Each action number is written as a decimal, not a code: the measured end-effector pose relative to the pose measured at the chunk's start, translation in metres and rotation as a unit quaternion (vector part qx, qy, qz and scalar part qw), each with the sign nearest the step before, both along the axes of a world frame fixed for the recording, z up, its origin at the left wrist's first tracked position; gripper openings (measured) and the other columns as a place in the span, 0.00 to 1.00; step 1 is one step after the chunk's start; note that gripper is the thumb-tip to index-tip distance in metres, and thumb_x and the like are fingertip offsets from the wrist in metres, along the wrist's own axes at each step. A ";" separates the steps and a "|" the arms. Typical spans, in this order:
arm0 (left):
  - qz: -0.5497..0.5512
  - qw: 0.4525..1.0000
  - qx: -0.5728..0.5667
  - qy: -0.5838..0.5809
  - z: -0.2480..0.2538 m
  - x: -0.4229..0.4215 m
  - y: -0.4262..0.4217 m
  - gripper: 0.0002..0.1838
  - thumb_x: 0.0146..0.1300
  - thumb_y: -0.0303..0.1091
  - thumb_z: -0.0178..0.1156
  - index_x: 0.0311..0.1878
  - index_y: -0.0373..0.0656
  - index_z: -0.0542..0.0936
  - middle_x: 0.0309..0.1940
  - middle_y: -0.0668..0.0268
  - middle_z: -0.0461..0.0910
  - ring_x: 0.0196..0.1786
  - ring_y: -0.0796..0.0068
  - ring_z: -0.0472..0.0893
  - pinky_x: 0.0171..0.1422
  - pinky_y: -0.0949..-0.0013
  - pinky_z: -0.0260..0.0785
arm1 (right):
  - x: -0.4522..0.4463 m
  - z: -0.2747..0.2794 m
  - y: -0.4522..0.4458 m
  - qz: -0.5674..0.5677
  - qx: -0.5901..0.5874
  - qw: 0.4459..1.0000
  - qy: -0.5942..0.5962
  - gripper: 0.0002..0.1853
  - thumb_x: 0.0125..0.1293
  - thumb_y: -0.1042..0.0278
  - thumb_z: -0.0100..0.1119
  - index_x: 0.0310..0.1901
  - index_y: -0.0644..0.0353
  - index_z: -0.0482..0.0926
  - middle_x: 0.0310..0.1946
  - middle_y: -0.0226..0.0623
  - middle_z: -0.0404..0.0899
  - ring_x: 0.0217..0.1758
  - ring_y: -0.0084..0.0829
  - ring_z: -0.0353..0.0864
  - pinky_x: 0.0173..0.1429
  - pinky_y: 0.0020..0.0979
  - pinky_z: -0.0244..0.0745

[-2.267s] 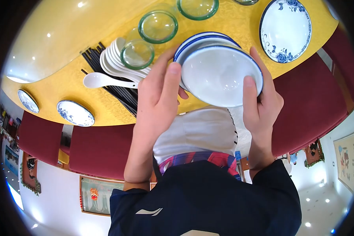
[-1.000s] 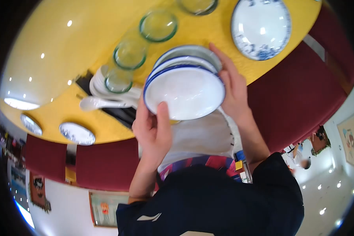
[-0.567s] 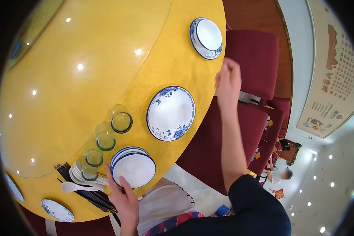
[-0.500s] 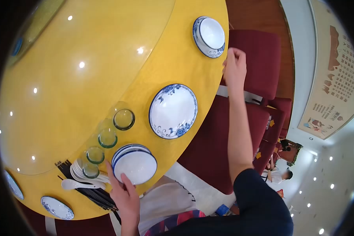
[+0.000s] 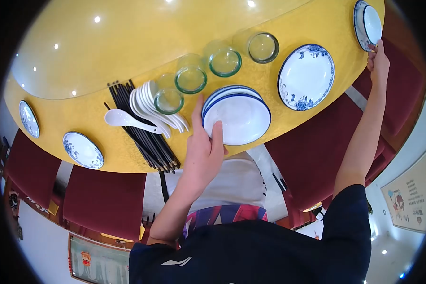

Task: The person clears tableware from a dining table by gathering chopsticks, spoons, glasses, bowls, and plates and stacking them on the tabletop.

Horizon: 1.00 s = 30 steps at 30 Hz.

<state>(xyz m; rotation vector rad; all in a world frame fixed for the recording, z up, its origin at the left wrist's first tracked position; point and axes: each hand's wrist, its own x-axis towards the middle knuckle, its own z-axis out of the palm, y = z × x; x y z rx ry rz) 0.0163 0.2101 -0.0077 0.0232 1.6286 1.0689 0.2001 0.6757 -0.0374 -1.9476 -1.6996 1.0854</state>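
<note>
yellow cloth [image 5: 121, 158] covers the table, and at its left end sit two plates with blue flowers, an outer plate [image 5: 29, 119] and an inner plate [image 5: 83, 149]. next come black chopsticks [image 5: 154, 149] in a slanting bundle, a loose spoon [image 5: 121, 118] lying across them, a nest of white spoons [image 5: 147, 102] just beside, and a row of four glasses [image 5: 191, 79] angling off to the right. the left hand [image 5: 204, 156] is closed around the left side of a stack of bowls [image 5: 239, 120], thumb over the rim onto the inside of the top one, index finger stretched along the outer wall. the stack lies directly right of that grip; whether it bears on the table cannot be told. the bowls are round, so no long axis sets how they are held. just beside the stack, between the two hands and touching neither, lies a large plate [image 5: 307, 78]. at far right, on an outstretched arm, the right hand [image 5: 379, 61] has its fingers partly curled, the tips at the near edge of a single bowl [image 5: 373, 24] set on a flowered plate [image 5: 358, 23]. that bowl lies just beyond those fingertips and well apart from the left hand; whether they grasp it or only touch cannot be told.
</note>
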 end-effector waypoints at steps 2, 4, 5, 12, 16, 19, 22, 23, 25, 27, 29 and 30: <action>-0.002 1.000 -0.020 -0.004 -0.001 0.002 0.000 0.31 0.73 0.34 0.45 0.73 0.35 0.48 0.35 0.50 0.82 0.24 0.65 0.80 0.32 0.66 0.74 | -0.001 0.003 0.001 0.033 -0.031 0.999 -0.009 0.25 0.71 0.48 0.52 0.42 0.68 0.78 0.17 0.25 0.65 0.13 0.14 0.52 0.17 0.21 0.44; 0.002 1.000 -0.016 -0.016 -0.002 0.005 0.002 0.28 0.73 0.33 0.45 0.72 0.35 0.50 0.38 0.49 0.82 0.25 0.65 0.81 0.33 0.67 0.74 | -0.002 0.002 0.000 0.034 -0.057 0.998 0.023 0.22 0.70 0.52 0.54 0.39 0.68 0.78 0.17 0.24 0.65 0.13 0.14 0.51 0.18 0.22 0.43; 0.007 1.000 -0.004 -0.004 -0.005 0.010 0.001 0.27 0.73 0.33 0.45 0.70 0.35 0.52 0.38 0.50 0.81 0.26 0.66 0.80 0.34 0.66 0.74 | -0.004 0.001 0.000 0.038 -0.049 0.997 0.039 0.20 0.69 0.54 0.54 0.38 0.68 0.77 0.18 0.25 0.66 0.13 0.15 0.52 0.18 0.22 0.44; 0.023 0.999 0.038 0.020 -0.010 0.016 0.024 0.25 0.73 0.34 0.46 0.67 0.32 0.54 0.38 0.51 0.80 0.26 0.67 0.79 0.35 0.66 0.72 | -0.007 0.017 -0.013 0.034 0.036 0.998 0.049 0.13 0.68 0.65 0.55 0.32 0.69 0.75 0.20 0.29 0.69 0.16 0.16 0.58 0.20 0.22 0.49; 0.059 0.996 0.065 0.029 -0.013 0.023 0.036 0.26 0.73 0.35 0.47 0.67 0.32 0.54 0.34 0.54 0.80 0.25 0.69 0.78 0.34 0.67 0.71 | -0.013 0.064 -0.088 0.098 0.063 0.989 0.089 0.14 0.71 0.63 0.49 0.31 0.65 0.73 0.19 0.28 0.66 0.18 0.17 0.58 0.22 0.23 0.50; 0.078 0.994 0.064 0.033 -0.012 0.027 0.035 0.26 0.73 0.35 0.48 0.67 0.32 0.54 0.30 0.58 0.79 0.25 0.74 0.76 0.33 0.69 0.70 | -0.026 0.087 -0.181 0.078 0.020 0.994 0.077 0.15 0.73 0.62 0.45 0.30 0.61 0.71 0.19 0.27 0.65 0.20 0.17 0.61 0.23 0.20 0.54; 0.088 0.992 0.087 0.020 -0.003 0.027 0.025 0.23 0.74 0.34 0.47 0.65 0.33 0.57 0.37 0.61 0.76 0.27 0.83 0.71 0.30 0.79 0.66 | -0.024 0.084 -0.263 0.088 -0.138 0.979 0.125 0.14 0.74 0.62 0.47 0.32 0.59 0.73 0.18 0.23 0.65 0.16 0.14 0.60 0.19 0.19 0.52; 0.092 0.992 0.084 0.020 0.001 0.025 0.018 0.24 0.75 0.35 0.46 0.67 0.34 0.56 0.31 0.63 0.75 0.25 0.83 0.69 0.28 0.79 0.62 | -0.021 0.076 -0.285 0.087 -0.194 0.965 0.155 0.13 0.74 0.62 0.49 0.31 0.59 0.73 0.17 0.22 0.65 0.15 0.13 0.59 0.19 0.18 0.51; 0.092 0.992 0.078 0.028 0.018 0.021 0.002 0.25 0.75 0.37 0.44 0.68 0.34 0.55 0.26 0.64 0.75 0.22 0.84 0.67 0.26 0.79 0.59 | -0.032 0.076 -0.322 0.078 -0.237 0.946 0.204 0.14 0.74 0.62 0.50 0.31 0.60 0.73 0.17 0.23 0.65 0.16 0.12 0.59 0.19 0.17 0.51; 0.106 0.992 0.071 0.024 0.034 0.011 -0.010 0.25 0.76 0.38 0.41 0.70 0.37 0.53 0.18 0.67 0.72 0.19 0.85 0.63 0.24 0.80 0.54 | -0.034 0.072 -0.338 0.088 -0.243 0.945 0.199 0.15 0.74 0.60 0.50 0.31 0.60 0.73 0.17 0.23 0.65 0.17 0.12 0.58 0.20 0.17 0.52; 0.110 0.991 0.065 0.037 0.039 0.008 -0.034 0.26 0.76 0.38 0.42 0.71 0.37 0.51 0.19 0.67 0.72 0.20 0.85 0.63 0.25 0.79 0.55 | -0.035 0.068 -0.344 0.089 -0.248 0.942 0.210 0.15 0.74 0.60 0.50 0.31 0.60 0.74 0.17 0.22 0.65 0.17 0.12 0.58 0.20 0.17 0.52; 0.117 0.991 0.057 0.035 0.043 0.008 -0.049 0.28 0.75 0.38 0.44 0.71 0.37 0.50 0.19 0.67 0.73 0.20 0.85 0.64 0.25 0.79 0.56 | -0.036 0.066 -0.344 0.096 -0.236 0.946 0.199 0.15 0.74 0.61 0.50 0.30 0.60 0.73 0.18 0.22 0.65 0.19 0.12 0.59 0.22 0.18 0.53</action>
